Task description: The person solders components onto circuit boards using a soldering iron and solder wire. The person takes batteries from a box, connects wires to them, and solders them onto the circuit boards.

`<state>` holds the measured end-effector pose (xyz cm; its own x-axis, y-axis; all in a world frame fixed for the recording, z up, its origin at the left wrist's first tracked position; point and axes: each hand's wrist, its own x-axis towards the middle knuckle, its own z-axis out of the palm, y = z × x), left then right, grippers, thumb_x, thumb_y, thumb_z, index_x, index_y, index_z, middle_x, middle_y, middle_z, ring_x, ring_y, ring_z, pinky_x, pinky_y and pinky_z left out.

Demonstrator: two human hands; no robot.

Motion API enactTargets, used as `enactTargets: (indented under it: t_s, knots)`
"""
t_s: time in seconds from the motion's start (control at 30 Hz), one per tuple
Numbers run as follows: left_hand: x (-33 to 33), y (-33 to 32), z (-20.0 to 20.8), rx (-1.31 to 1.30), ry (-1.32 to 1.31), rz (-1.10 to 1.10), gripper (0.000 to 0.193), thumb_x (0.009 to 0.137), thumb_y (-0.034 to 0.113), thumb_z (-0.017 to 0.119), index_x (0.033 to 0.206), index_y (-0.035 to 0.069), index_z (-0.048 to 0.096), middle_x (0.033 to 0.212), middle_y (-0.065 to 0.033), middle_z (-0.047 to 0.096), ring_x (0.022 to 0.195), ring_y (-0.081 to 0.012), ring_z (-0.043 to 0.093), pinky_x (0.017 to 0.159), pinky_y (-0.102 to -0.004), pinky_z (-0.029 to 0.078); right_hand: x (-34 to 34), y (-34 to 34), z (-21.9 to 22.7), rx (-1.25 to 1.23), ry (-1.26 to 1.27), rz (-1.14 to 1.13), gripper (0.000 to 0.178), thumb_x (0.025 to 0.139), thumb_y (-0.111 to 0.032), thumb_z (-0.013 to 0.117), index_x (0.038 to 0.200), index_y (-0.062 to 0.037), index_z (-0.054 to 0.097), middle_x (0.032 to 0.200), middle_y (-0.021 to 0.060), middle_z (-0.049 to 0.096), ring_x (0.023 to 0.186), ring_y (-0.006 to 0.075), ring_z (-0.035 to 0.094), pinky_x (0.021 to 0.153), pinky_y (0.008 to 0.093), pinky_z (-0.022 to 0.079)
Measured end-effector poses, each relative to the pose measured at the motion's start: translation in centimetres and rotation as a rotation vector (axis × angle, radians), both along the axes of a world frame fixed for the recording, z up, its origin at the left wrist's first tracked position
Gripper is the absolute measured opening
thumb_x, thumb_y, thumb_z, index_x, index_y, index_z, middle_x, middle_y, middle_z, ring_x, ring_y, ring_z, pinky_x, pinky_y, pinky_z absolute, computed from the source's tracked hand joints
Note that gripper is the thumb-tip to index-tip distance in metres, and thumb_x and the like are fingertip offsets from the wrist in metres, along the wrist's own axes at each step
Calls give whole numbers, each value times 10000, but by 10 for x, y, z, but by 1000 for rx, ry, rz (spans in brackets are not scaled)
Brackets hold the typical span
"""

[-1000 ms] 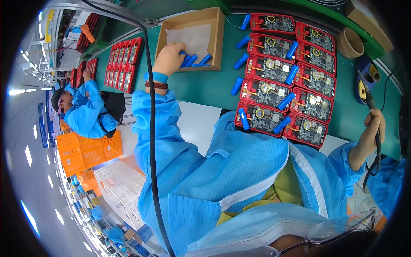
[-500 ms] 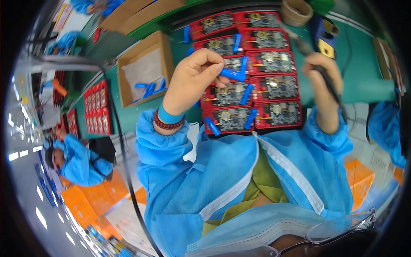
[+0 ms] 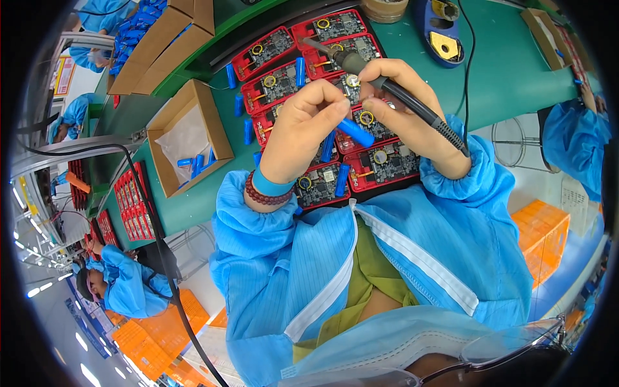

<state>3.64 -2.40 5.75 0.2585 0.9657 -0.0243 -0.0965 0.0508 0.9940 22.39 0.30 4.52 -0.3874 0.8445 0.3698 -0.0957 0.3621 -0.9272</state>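
Note:
Between the thumb and fingers of my left hand (image 3: 300, 129) is a blue cylindrical battery (image 3: 355, 133), held over the boards. My right hand (image 3: 412, 113) is closed around a soldering iron (image 3: 412, 101); its tip points to the upper left, over the boards. The fingertips of both hands are close together. Below them lie rows of circuit boards (image 3: 387, 164) in red cases, partly covered by my hands. Several more blue batteries, such as one battery (image 3: 342, 180), rest on and beside the boards. Whether the held battery's wires touch a board is hidden.
To the left stands a cardboard box (image 3: 158, 151) with several blue batteries. Beyond it, another carton (image 3: 164, 55) sits near a heap of blue batteries. A blue iron stand with a yellow sponge (image 3: 445, 46) and a round tan tub (image 3: 385, 10) are at the back. A black cable (image 3: 155, 219) hangs at left.
My right hand has brought the soldering iron leftward, close to my left hand. The battery stays in my left hand. The whole view has shifted, so the boards appear farther left.

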Motion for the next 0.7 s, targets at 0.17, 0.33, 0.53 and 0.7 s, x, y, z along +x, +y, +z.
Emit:
enactTargets:
  t_s: [0.17,0.33,0.53,0.7]
  knots:
    - [-2,-1,-7,-278,-314,-259,113,896,155,590,895,44,569,815,-12,565,758,-92,509,693,-238,416,7,2,3,27,17,93,279,825,6,591,1097,-33,538,872,50,556,795,96,564,693,231,476]
    - [6,-3,-13,-296,-350,-282,109,894,154,596,902,47,573,822,7,566,737,-90,504,679,-231,404,15,3,4,72,0,153,257,830,14,582,1080,-22,536,906,57,554,809,102,560,699,239,471]
    - [9,-4,-5,168,437,-15,75,873,79,575,884,6,571,747,-22,549,673,-111,498,624,-243,398,12,5,5,399,-271,-206,329,741,81,631,1023,-82,585,848,65,586,765,200,577,664,279,457]
    - [14,-4,-3,349,567,84,58,811,54,573,824,0,556,759,-142,565,734,-301,556,651,-377,437,1,3,-4,590,-352,-138,257,740,-74,647,987,-125,598,820,65,583,758,264,570,673,343,456]
